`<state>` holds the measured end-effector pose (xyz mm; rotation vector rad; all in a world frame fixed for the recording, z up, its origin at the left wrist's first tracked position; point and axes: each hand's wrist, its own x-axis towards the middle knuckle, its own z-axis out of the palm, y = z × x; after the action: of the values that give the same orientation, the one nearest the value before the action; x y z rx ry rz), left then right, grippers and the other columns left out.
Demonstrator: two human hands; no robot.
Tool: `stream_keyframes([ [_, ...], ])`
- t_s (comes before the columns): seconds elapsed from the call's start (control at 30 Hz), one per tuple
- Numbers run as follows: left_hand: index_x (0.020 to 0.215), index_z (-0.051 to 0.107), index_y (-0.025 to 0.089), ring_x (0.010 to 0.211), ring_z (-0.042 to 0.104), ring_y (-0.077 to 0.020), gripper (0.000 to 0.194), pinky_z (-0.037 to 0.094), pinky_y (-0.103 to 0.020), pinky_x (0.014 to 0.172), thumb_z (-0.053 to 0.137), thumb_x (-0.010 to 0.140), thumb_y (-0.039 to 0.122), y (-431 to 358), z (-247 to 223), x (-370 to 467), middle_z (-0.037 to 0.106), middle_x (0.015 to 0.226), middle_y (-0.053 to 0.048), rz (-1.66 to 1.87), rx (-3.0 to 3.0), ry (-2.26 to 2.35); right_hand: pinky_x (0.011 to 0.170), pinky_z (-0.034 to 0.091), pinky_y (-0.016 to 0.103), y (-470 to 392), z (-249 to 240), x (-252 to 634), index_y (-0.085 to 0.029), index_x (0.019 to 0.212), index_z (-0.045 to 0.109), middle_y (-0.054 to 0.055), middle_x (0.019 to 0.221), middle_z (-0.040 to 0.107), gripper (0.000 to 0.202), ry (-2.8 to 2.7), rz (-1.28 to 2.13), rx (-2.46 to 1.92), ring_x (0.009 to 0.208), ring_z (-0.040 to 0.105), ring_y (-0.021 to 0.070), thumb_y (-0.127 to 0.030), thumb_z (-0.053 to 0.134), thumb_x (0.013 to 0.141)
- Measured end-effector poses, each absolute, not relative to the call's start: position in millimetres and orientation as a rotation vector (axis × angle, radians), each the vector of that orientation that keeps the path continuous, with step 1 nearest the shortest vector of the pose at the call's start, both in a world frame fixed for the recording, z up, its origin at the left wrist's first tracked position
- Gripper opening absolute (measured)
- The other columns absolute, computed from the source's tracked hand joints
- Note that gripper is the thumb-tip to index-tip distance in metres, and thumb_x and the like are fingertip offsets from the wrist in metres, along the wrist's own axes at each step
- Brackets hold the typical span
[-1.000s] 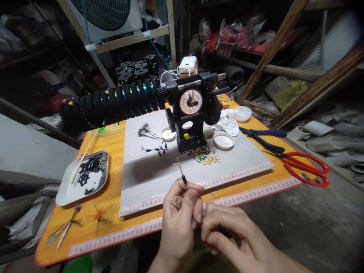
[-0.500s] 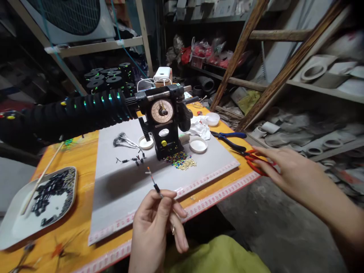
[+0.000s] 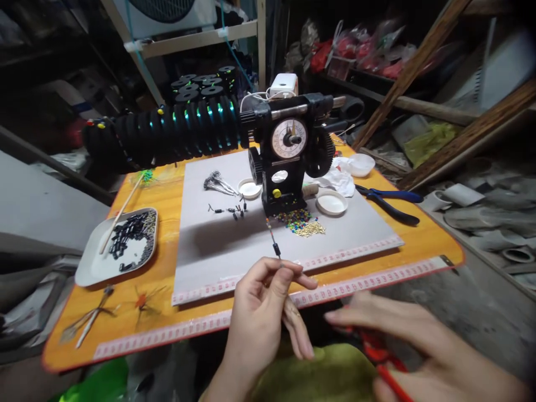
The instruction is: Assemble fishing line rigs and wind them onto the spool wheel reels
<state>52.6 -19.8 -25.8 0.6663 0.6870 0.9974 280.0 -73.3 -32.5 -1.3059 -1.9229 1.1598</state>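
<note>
My left hand, near the table's front edge, pinches a thin strand between thumb and forefinger. A black sleeve sits partway along the strand, with small orange and pale pieces near its upper end. At lower right, my right hand is closed around red-handled pliers; motion blurs them and their jaws are hard to make out. Beyond the left hand, small multicoloured beads and gold beads lie in heaps on a grey board. Several short black-sleeved pieces rest farther left.
A black geared machine with a dial and long ribbed roll stands on the board. Shallow white dishes and blue-and-black-handled pliers are nearby. A white tray of black tubes stands left; a tape measure lines the front edge.
My right hand has brought the red-handled pliers from the table's right edge down and toward my left hand. The left hand still pinches the strand. The view has shifted.
</note>
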Motion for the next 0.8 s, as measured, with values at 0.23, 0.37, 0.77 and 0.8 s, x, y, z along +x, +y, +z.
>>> stream_keyframes([
  [0.23, 0.09, 0.057, 0.016, 0.032, 0.06, -0.0074, 0.026, 0.041, -0.01, 0.027, 0.062, 0.091, 0.041, -23, -19, 46, 0.074, 0.095, -0.006, 1.028, 0.707, 0.789, 0.085, 0.057, 0.03, -49, -18, 241, -0.033, 0.125, 0.065, 0.003, 0.11, 0.076, 0.038, -2.22, 1.196, -1.173, 0.099, 0.071, 0.0233, -0.024, 0.066, 0.088],
  [0.37, 0.091, 0.058, 0.016, 0.031, 0.06, -0.0062, 0.025, 0.039, -0.01, 0.027, 0.061, 0.091, 0.041, -25, -19, 44, 0.074, 0.093, -0.005, 1.024, 0.71, 0.826, 0.084, 0.058, 0.029, -43, -15, 240, -0.033, 0.125, 0.065, 0.002, 0.1, 0.077, 0.039, -2.244, 1.243, -1.162, 0.094, 0.072, 0.022, -0.024, 0.067, 0.088],
  [0.77, 0.09, 0.059, 0.017, 0.031, 0.059, -0.006, 0.026, 0.039, -0.011, 0.027, 0.063, 0.089, 0.043, -24, -15, 44, 0.073, 0.096, -0.006, 1.016, 0.73, 0.893, 0.086, 0.059, 0.031, -29, 3, 231, -0.038, 0.139, 0.053, 0.004, 0.11, 0.075, 0.059, -2.199, 1.32, -1.074, 0.087, 0.075, 0.0219, -0.019, 0.069, 0.086],
  [0.8, 0.09, 0.059, 0.017, 0.031, 0.059, -0.0058, 0.026, 0.039, -0.011, 0.027, 0.063, 0.089, 0.043, -24, -15, 44, 0.073, 0.096, -0.005, 1.015, 0.728, 0.888, 0.085, 0.059, 0.03, -28, 4, 231, -0.039, 0.139, 0.053, 0.003, 0.109, 0.075, 0.059, -2.199, 1.334, -1.065, 0.086, 0.075, 0.021, -0.02, 0.068, 0.086],
])
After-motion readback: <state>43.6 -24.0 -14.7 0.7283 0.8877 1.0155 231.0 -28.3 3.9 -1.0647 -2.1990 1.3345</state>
